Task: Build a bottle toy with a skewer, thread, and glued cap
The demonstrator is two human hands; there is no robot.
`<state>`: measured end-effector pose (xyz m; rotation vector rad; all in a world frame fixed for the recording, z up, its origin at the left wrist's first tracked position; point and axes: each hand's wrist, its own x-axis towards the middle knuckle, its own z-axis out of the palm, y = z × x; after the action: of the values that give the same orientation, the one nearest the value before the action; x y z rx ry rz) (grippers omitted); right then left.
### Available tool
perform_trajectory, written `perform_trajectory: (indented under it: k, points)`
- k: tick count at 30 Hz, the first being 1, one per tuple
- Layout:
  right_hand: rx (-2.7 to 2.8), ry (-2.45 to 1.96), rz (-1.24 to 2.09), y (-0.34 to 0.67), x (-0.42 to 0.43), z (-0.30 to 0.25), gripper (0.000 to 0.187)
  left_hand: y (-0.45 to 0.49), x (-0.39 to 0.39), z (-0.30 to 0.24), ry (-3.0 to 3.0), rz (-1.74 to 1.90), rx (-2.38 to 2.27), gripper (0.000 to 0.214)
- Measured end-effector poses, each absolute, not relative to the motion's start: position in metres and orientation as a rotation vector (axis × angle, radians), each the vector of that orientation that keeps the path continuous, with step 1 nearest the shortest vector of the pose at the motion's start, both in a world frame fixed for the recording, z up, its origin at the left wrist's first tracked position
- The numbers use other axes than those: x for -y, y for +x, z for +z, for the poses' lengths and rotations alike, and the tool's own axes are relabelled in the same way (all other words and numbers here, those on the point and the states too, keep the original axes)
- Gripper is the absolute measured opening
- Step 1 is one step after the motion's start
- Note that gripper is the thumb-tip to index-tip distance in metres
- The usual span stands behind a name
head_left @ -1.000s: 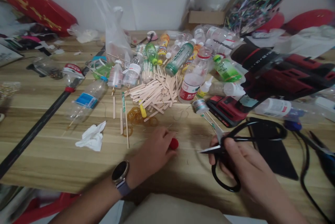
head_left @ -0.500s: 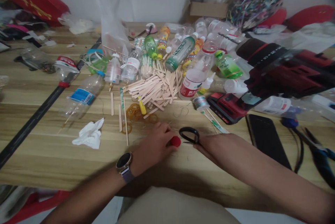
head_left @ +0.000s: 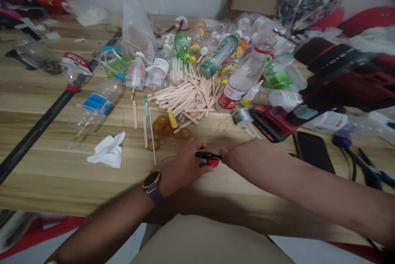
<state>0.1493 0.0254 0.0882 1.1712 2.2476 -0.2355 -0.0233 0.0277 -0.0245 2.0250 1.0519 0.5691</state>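
My left hand (head_left: 189, 159) is near the front of the wooden table, its thumb and fingers closed around a red bottle cap (head_left: 212, 162). A watch is on that wrist. My right hand (head_left: 236, 155) is closed on black-handled scissors (head_left: 208, 155). Their handle loop, seen nearly edge-on, lies just over the cap and covers its upper part. The blades are mostly hidden by my right hand, and I cannot tell whether they touch the cap. Rubber bands (head_left: 162, 125) and a small yellow-handled tool (head_left: 172, 119) lie just beyond my left hand.
A pile of wooden sticks (head_left: 188, 97) lies ahead, with plastic bottles (head_left: 219, 56) behind. A red cordless drill (head_left: 327, 78) stands at right, near a phone (head_left: 314, 150), pliers (head_left: 372, 169) and a wire spool (head_left: 242, 117). Crumpled tissue (head_left: 107, 150) and a dark bar (head_left: 40, 126) are at left.
My right hand has moved left and up, bringing the scissors' black loop from beside the cap to over it, turned nearly edge-on. My left hand still holds the cap. The view has shifted slightly.
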Motion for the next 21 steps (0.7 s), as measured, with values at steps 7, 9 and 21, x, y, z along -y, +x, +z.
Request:
perform_trajectory:
  k: [7,9,21]
  points:
    - [-2.2,1.159,-0.241,0.1455,-0.0272,0.0896,0.035,-0.0231,-0.0269,-0.0303,1.993,0.626,-1.058,0.023]
    - [-2.2,1.162,-0.233,0.145,-0.0276,0.0884,0.035,-0.0228,-0.0271,-0.0316,2.009,0.62,-1.052,0.02]
    - [-2.279,1.087,-0.153,0.1441,-0.0286,0.0879,0.025,-0.0252,-0.03,-0.0246,2.152,0.58,-0.942,0.016]
